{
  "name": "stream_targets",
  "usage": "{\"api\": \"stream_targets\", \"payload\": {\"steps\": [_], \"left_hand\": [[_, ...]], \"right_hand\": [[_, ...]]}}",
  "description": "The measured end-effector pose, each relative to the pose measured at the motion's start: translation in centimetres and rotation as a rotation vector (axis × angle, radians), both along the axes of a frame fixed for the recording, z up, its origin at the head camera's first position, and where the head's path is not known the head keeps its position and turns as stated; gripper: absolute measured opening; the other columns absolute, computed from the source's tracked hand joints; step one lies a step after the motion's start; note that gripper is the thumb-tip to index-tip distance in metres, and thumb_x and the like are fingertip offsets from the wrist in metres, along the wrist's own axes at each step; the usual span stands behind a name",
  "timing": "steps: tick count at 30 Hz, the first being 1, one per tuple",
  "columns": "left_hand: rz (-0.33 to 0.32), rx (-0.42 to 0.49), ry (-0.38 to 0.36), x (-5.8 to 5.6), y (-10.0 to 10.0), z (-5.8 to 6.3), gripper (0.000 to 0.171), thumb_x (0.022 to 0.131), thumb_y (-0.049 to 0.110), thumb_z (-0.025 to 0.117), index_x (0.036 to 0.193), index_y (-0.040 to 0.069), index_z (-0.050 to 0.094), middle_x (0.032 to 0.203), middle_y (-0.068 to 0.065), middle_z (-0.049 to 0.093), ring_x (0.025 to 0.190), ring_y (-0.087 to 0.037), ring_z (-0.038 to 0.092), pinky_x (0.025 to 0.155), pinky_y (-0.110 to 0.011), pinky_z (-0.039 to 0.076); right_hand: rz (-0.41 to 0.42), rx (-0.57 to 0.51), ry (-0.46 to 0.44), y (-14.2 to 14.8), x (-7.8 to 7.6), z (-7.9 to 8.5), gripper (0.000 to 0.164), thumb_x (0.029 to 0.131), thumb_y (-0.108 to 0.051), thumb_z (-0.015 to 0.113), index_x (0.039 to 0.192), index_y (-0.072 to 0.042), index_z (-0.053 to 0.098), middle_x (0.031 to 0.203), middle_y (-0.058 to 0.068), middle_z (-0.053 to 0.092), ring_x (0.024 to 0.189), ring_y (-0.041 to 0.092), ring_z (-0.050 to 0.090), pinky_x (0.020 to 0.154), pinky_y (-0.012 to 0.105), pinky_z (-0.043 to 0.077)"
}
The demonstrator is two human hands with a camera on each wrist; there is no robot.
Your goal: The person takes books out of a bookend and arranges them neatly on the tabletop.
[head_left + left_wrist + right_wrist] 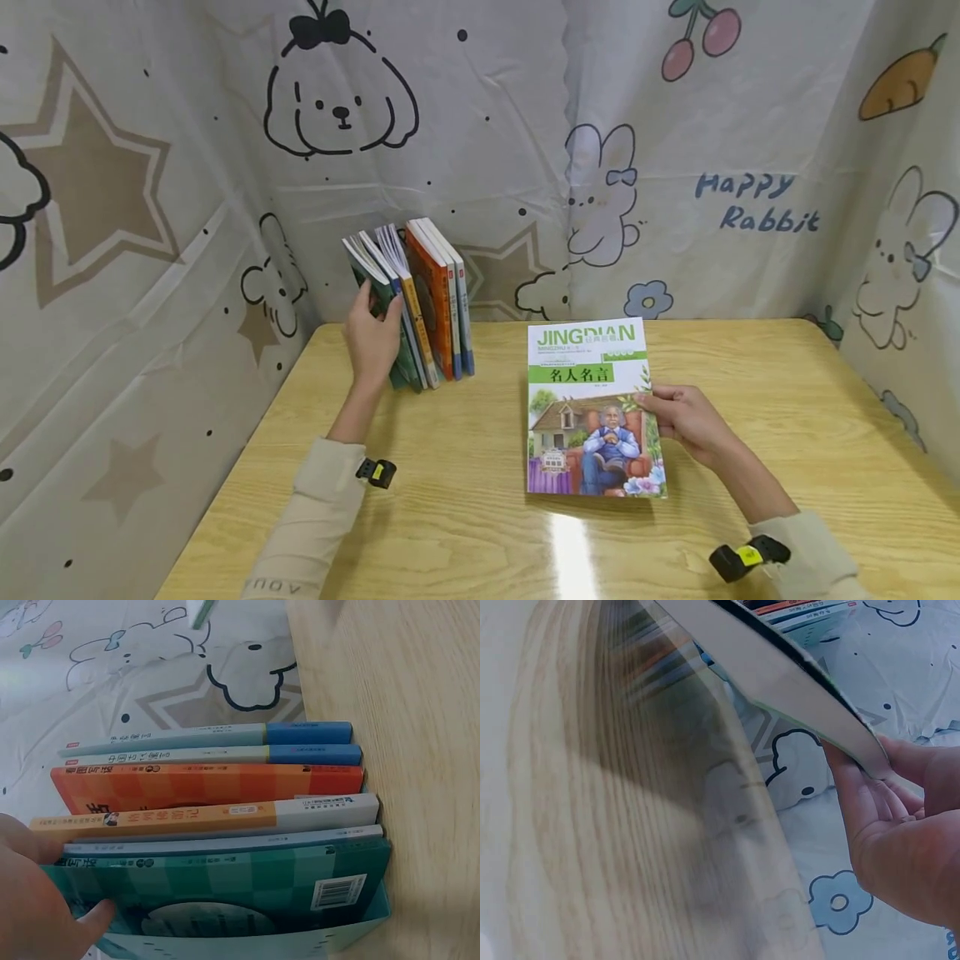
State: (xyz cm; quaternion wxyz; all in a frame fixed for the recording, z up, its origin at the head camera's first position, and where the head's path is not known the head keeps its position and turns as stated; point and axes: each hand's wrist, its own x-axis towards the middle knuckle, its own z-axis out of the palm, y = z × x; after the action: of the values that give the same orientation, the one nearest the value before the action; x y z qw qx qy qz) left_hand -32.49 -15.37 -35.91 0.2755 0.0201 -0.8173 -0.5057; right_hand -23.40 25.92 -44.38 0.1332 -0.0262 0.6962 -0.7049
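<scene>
At the table's right, my right hand pinches a paperback book by its right edge, thumb on the front. The cover is white and green, with a seated person in an armchair; it faces up and is tilted. In the right wrist view the book appears edge-on above the tabletop. My left hand grips the left end of an upright row of books, fingers on the green book and thumb by the spines. Beside it stand a thin pale book, a yellow-spined book and an orange book.
Two pale books with blue lower spines close the row's right end. A pale teal panel lies along the green book's outer side. Printed cloth hangs behind and beside the wooden table.
</scene>
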Motion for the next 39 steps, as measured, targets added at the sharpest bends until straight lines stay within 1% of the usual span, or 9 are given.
{"api": "stream_targets", "payload": {"steps": [8,15,21,24,26,28,32,36,39], "left_hand": [[0.054,-0.122,0.025,0.0,-0.1,0.2,0.056,0.090,0.030,0.058,0.136,0.002,0.043,0.128,-0.017,0.051,0.113,-0.029,0.051,0.089,-0.041,0.045],[0.018,-0.127,0.107,0.4,-0.2,-0.1,0.048,0.093,0.022,0.056,0.133,-0.002,0.045,0.125,-0.020,0.053,0.107,-0.030,0.056,0.085,-0.041,0.047],[0.015,-0.141,0.186,0.8,-0.3,-0.5,0.041,0.095,0.016,0.052,0.132,0.001,0.047,0.122,-0.018,0.055,0.098,-0.026,0.061,0.076,-0.037,0.051],[0.034,-0.155,0.220,0.8,-0.3,-0.6,0.037,0.095,0.013,0.051,0.130,0.003,0.050,0.108,-0.017,0.063,0.070,-0.021,0.064,0.057,-0.030,0.051],[0.058,-0.169,0.247,0.8,-0.3,-0.5,0.031,0.094,0.012,0.050,0.124,0.003,0.057,0.094,-0.016,0.066,0.054,-0.019,0.056,0.047,-0.027,0.043],[0.077,-0.168,0.272,0.8,-0.4,-0.5,0.024,0.093,0.009,0.050,0.111,0.001,0.064,0.079,-0.014,0.065,0.046,-0.018,0.046,0.042,-0.027,0.035],[0.104,-0.142,0.298,0.8,-0.6,-0.4,0.016,0.091,0.006,0.050,0.091,-0.001,0.064,0.074,-0.012,0.064,0.055,-0.017,0.055,0.046,-0.027,0.041],[0.125,-0.101,0.299,1.0,-0.7,-0.4,0.019,0.090,0.007,0.050,0.098,0.000,0.066,0.085,-0.015,0.068,0.068,-0.019,0.064,0.053,-0.031,0.050],[0.141,-0.085,0.308,1.0,-0.9,-0.2,0.019,0.091,0.008,0.050,0.098,0.000,0.066,0.086,-0.016,0.067,0.069,-0.021,0.065,0.055,-0.033,0.051]], "right_hand": [[0.007,0.031,-0.027,0.5,0.0,-0.9,0.051,0.092,-0.023,0.057,0.124,0.016,0.046,0.102,0.017,0.064,0.089,0.025,0.064,0.076,0.039,0.052],[0.020,0.040,-0.050,0.7,-0.2,-1.8,0.050,0.092,-0.023,0.057,0.124,0.015,0.047,0.102,0.017,0.065,0.089,0.026,0.064,0.075,0.039,0.052],[-0.005,0.089,-0.055,0.6,-0.4,-2.5,0.049,0.092,-0.022,0.057,0.122,0.016,0.048,0.101,0.018,0.065,0.088,0.026,0.065,0.074,0.038,0.052],[-0.019,0.115,-0.065,0.6,-0.5,-2.8,0.051,0.092,-0.023,0.058,0.122,0.017,0.047,0.100,0.018,0.065,0.087,0.025,0.065,0.074,0.037,0.052],[-0.018,0.123,-0.070,0.6,-0.5,-2.9,0.052,0.092,-0.022,0.057,0.123,0.018,0.046,0.100,0.018,0.065,0.087,0.025,0.065,0.073,0.037,0.052],[-0.014,0.128,-0.076,0.6,-0.6,-3.1,0.051,0.092,-0.022,0.057,0.123,0.018,0.046,0.100,0.019,0.065,0.087,0.025,0.065,0.073,0.037,0.053],[-0.009,0.138,-0.083,0.5,-0.8,-3.2,0.049,0.093,-0.021,0.056,0.121,0.017,0.048,0.097,0.018,0.066,0.085,0.025,0.065,0.072,0.037,0.053],[-0.018,0.148,-0.093,0.3,-0.8,-3.0,0.048,0.093,-0.021,0.056,0.120,0.017,0.049,0.096,0.018,0.066,0.083,0.024,0.066,0.070,0.037,0.053],[-0.023,0.161,-0.096,0.1,-0.9,-2.7,0.049,0.093,-0.022,0.056,0.121,0.017,0.048,0.095,0.018,0.066,0.083,0.024,0.066,0.070,0.036,0.053]]}}
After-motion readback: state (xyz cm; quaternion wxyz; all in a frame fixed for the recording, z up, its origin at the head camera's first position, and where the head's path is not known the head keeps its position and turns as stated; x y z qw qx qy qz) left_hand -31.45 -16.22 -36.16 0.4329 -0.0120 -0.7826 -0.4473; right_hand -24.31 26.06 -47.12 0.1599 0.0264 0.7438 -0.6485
